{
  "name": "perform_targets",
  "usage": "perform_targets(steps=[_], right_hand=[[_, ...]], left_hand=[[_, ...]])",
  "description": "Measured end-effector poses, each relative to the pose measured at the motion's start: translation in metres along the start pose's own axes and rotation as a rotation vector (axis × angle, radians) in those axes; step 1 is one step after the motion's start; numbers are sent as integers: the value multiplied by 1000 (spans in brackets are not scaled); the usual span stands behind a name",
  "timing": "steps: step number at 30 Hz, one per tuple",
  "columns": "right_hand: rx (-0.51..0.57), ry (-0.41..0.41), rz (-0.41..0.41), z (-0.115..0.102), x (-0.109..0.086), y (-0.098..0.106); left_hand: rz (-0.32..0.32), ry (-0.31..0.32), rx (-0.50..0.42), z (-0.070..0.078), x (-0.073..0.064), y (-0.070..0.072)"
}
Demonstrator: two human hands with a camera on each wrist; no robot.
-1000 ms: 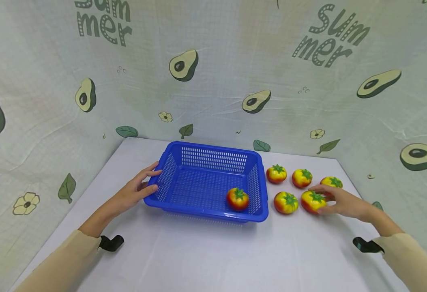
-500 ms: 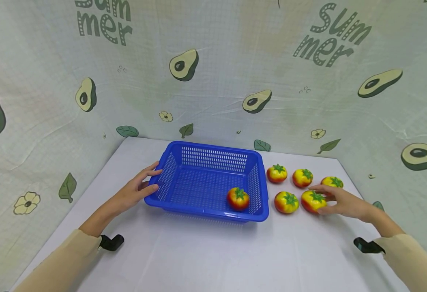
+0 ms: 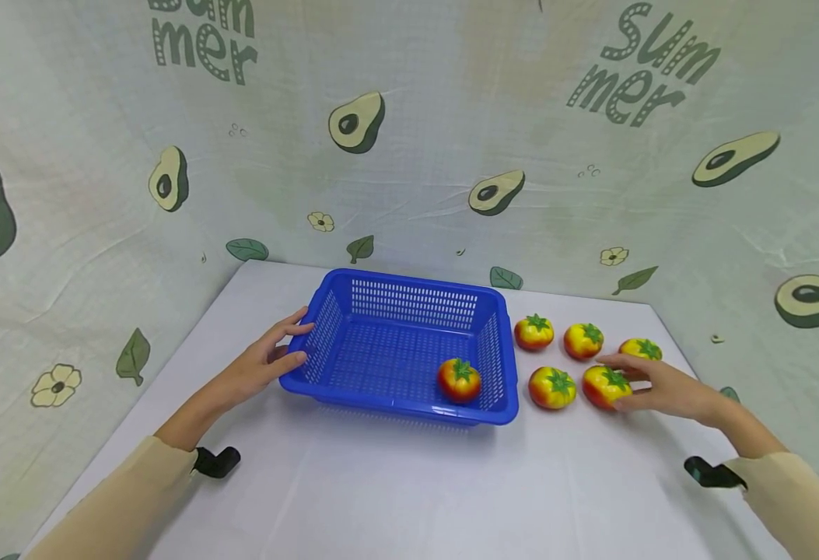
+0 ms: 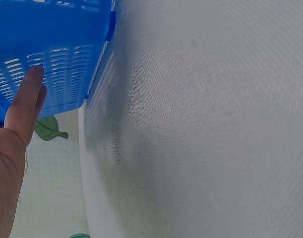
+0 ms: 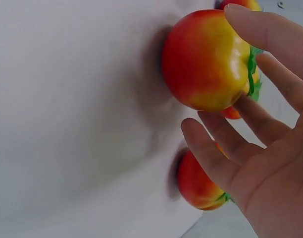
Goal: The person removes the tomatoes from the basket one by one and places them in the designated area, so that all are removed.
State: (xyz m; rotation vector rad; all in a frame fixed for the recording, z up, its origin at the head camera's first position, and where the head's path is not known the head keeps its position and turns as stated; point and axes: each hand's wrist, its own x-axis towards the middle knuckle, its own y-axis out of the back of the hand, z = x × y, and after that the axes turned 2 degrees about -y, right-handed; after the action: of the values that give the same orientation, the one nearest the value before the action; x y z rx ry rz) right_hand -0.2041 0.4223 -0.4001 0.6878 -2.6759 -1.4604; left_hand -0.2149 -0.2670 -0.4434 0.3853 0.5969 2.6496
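Observation:
In the head view my left hand [image 3: 258, 365] rests at the left side of a blue plastic basket [image 3: 416, 279], its spread fingers and thumb touching the rim. The left wrist view shows straight fingers [image 4: 24, 106] against the slotted side wall. One red-yellow tomato [image 3: 460, 381] with a green calyx lies inside, near the basket's front right corner. My right hand [image 3: 668, 390] holds another tomato [image 3: 600, 387] on the table, thumb in front and fingertips behind. Seen from the right wrist, this tomato [image 5: 203, 62] sits between thumb and fingers, with the lower fingers spread loosely.
Right of the basket stand more tomatoes: one [image 3: 552, 388] beside the held one, others [image 3: 533, 333], [image 3: 582, 342] behind, and one [image 3: 640, 348] partly behind the right hand. A white table [image 3: 381, 482] carries everything. Printed cloth walls [image 3: 416, 155] enclose the back and sides.
The whole head view has shifted slightly. Both hands, the basket and the tomatoes keep their places relative to each other.

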Motion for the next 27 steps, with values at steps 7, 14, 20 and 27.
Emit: perform_targets(steps=[7,14,20,27], right_hand=[[-74,68,56,-16,4,10],[-126,154,119,-51,15,18],[-129,246,140,-90,27,20],[-103,295,81,-125,42,16]], left_hand=[[-3,-4,1,-1,1,0],[-4,0,23,0,0,1],[-3,-14,16,1,0,0],[-7,1,-26,2,-1,0]])
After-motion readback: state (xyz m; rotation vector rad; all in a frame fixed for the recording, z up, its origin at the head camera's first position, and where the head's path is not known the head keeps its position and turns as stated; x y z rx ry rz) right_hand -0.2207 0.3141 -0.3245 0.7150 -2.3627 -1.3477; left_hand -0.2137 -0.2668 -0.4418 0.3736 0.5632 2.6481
